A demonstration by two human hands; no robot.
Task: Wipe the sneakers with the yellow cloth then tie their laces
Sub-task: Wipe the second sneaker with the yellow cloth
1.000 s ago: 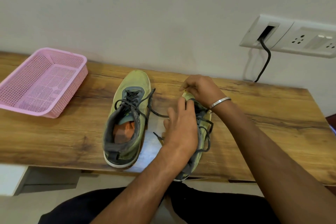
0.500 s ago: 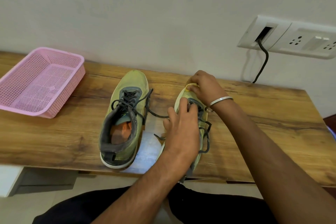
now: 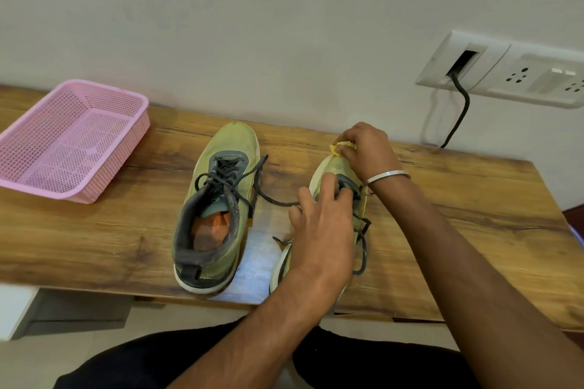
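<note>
Wiping the right sneaker's toe, laces untied.

Right hand [image 3: 366, 148] bunched around yellow cloth [image 3: 343, 147] at the toe of right sneaker [image 3: 325, 170]; left hand [image 3: 322, 224] gripping its top near table's [image 3: 474, 230] front edge. Left sneaker [image 3: 218, 208] alongside, mid-table; pink basket [image 3: 72, 139] at far left corner.

Matt knit-fabric sneakers [image 3: 215, 208] sit on a glossy wood-grain table [image 3: 474, 221], right of a perforated pink plastic basket [image 3: 68, 140].
</note>
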